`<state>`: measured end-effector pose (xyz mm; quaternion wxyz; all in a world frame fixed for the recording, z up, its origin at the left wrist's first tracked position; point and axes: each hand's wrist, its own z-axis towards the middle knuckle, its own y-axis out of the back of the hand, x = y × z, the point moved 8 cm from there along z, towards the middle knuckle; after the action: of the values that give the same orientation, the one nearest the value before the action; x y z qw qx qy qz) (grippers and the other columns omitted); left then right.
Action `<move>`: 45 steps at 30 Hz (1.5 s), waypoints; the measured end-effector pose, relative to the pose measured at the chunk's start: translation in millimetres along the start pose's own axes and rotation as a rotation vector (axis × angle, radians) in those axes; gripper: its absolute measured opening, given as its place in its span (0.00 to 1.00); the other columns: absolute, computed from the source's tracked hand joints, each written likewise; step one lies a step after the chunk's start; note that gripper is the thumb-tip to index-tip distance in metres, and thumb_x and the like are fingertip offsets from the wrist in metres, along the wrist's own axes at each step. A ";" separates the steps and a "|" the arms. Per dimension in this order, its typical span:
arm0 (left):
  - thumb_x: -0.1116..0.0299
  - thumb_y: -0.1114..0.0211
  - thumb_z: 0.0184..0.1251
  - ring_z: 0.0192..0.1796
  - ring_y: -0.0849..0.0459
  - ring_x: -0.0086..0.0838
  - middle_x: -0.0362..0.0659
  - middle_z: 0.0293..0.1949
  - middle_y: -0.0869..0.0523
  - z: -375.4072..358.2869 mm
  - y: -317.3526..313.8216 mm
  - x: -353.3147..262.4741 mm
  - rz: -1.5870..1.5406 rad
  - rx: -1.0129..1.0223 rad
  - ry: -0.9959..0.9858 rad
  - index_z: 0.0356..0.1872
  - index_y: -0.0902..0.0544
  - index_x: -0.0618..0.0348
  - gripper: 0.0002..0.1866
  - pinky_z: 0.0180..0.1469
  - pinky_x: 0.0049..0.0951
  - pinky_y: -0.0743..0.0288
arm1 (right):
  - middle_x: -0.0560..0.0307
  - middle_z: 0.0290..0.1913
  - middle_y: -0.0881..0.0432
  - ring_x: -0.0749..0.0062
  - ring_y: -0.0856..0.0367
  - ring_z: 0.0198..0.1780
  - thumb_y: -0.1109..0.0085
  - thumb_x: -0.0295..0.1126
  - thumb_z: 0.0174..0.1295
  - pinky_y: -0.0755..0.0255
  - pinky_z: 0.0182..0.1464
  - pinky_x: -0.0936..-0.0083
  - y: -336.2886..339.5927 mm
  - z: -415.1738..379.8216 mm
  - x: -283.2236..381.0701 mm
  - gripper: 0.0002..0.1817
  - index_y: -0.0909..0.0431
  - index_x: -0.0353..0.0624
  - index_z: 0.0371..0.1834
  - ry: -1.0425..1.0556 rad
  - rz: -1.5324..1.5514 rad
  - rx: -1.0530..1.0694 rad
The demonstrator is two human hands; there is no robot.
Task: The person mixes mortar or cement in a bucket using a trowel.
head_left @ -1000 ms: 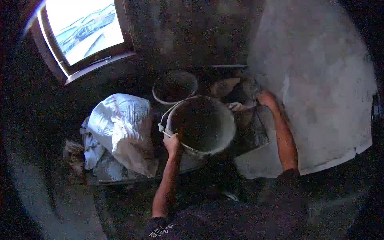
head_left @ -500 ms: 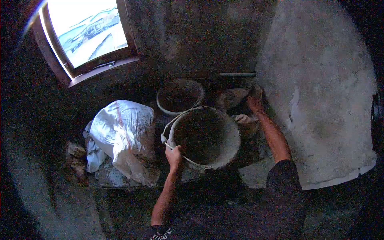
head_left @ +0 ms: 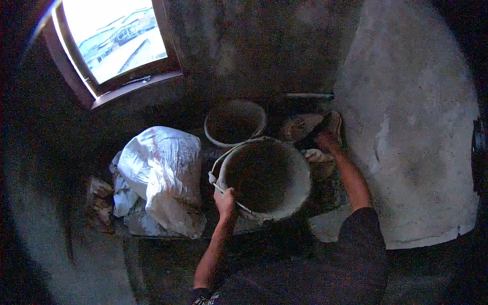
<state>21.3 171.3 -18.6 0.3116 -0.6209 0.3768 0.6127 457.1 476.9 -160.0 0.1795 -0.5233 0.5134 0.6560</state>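
A large grey bucket [head_left: 284, 201] with a wire handle stands on the floor below me, dark inside. My left hand [head_left: 225, 199] grips its near left rim. My right hand [head_left: 329, 136] reaches past the bucket's far right side and holds a trowel [head_left: 304, 127] whose flat blade points left. A pale lump [head_left: 317, 155] lies just beside the bucket under that arm; I cannot tell what it is.
A second, smaller bucket [head_left: 235, 105] stands behind the large one. A white sack [head_left: 160, 168] slumps on the left over rubble. A bright window [head_left: 114, 38] is at the upper left. A plastered grey wall [head_left: 417, 127] fills the right.
My right hand has moved away from the bucket's rim toward the wall with the trowel. The view has shifted slightly. My left hand has kept its grip on the rim.
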 end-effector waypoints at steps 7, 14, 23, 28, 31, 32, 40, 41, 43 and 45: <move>0.75 0.49 0.36 0.33 0.31 0.28 0.45 0.32 0.27 1.9 -3.6 6.5 0.001 0.030 0.081 0.41 0.35 0.69 0.22 0.36 0.22 0.39 | 0.55 0.40 0.31 0.66 0.33 0.43 0.58 0.36 0.49 0.40 0.43 0.66 10.6 -5.3 -3.2 0.17 0.36 0.44 0.43 -0.001 0.142 0.095; 0.75 0.48 0.39 0.38 0.30 0.30 0.45 0.36 0.27 4.4 -4.4 10.8 0.034 0.018 0.084 0.39 0.33 0.69 0.20 0.41 0.22 0.39 | 0.55 0.40 0.30 0.66 0.33 0.42 0.59 0.37 0.50 0.40 0.43 0.67 32.6 -18.7 1.5 0.17 0.35 0.44 0.43 -0.004 0.273 0.179; 0.76 0.50 0.38 0.34 0.29 0.30 0.46 0.34 0.27 4.9 -4.4 13.3 -0.049 0.016 0.091 0.40 0.35 0.70 0.21 0.37 0.24 0.38 | 0.54 0.39 0.30 0.65 0.32 0.41 0.60 0.37 0.50 0.39 0.42 0.68 68.2 -13.9 -7.7 0.17 0.35 0.44 0.43 0.009 0.437 0.272; 0.75 0.46 0.38 0.35 0.29 0.28 0.45 0.35 0.26 8.8 -1.3 19.8 0.032 -0.004 0.115 0.40 0.33 0.69 0.21 0.38 0.22 0.38 | 0.54 0.39 0.30 0.65 0.32 0.41 0.61 0.38 0.50 0.38 0.41 0.69 76.7 -20.8 -18.9 0.17 0.35 0.44 0.43 0.011 0.524 0.315; 0.76 0.47 0.37 0.34 0.29 0.28 0.45 0.34 0.27 5.0 -1.9 8.0 0.047 -0.011 0.091 0.40 0.34 0.69 0.21 0.37 0.23 0.37 | 0.54 0.39 0.30 0.65 0.31 0.41 0.61 0.38 0.50 0.38 0.41 0.69 83.5 -29.1 -22.5 0.17 0.35 0.44 0.43 0.009 0.579 0.353; 0.76 0.49 0.37 0.34 0.29 0.29 0.46 0.34 0.27 3.9 -1.6 3.3 0.015 -0.019 0.057 0.40 0.34 0.70 0.21 0.36 0.23 0.38 | 0.54 0.39 0.30 0.65 0.31 0.40 0.62 0.38 0.50 0.38 0.41 0.69 84.4 -28.6 -28.4 0.17 0.35 0.44 0.43 0.008 0.598 0.366; 0.75 0.48 0.39 0.34 0.30 0.28 0.45 0.33 0.27 1.6 -3.5 8.8 -0.064 0.024 0.139 0.41 0.34 0.69 0.21 0.36 0.23 0.38 | 0.54 0.39 0.29 0.65 0.31 0.40 0.63 0.39 0.51 0.37 0.40 0.70 89.5 -39.8 -66.1 0.17 0.35 0.44 0.42 -0.004 0.749 0.477; 0.75 0.46 0.39 0.36 0.30 0.27 0.45 0.33 0.26 1.3 -3.2 8.8 -0.051 0.038 0.141 0.42 0.35 0.70 0.22 0.38 0.22 0.38 | 0.54 0.39 0.29 0.65 0.31 0.40 0.63 0.39 0.51 0.37 0.40 0.70 94.2 -31.5 -69.1 0.17 0.35 0.44 0.42 -0.005 0.769 0.493; 0.75 0.47 0.39 0.35 0.30 0.27 0.44 0.33 0.27 -1.2 -2.1 1.5 -0.010 0.065 0.143 0.42 0.35 0.70 0.22 0.38 0.22 0.38 | 0.54 0.39 0.29 0.65 0.30 0.39 0.63 0.39 0.51 0.37 0.40 0.71 94.1 -47.0 -78.3 0.18 0.35 0.44 0.42 -0.010 0.807 0.524; 0.75 0.47 0.39 0.35 0.30 0.27 0.44 0.33 0.27 -2.0 -4.9 -0.2 0.029 0.094 0.144 0.42 0.35 0.70 0.22 0.38 0.22 0.38 | 0.54 0.39 0.29 0.65 0.30 0.39 0.63 0.39 0.51 0.37 0.39 0.71 94.0 -57.0 -88.0 0.18 0.35 0.44 0.42 -0.019 0.843 0.554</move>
<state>26.4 172.2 -18.7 0.3035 -0.6426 0.4357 0.5523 447.3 416.0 -33.5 0.0359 -0.1972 0.8334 0.5151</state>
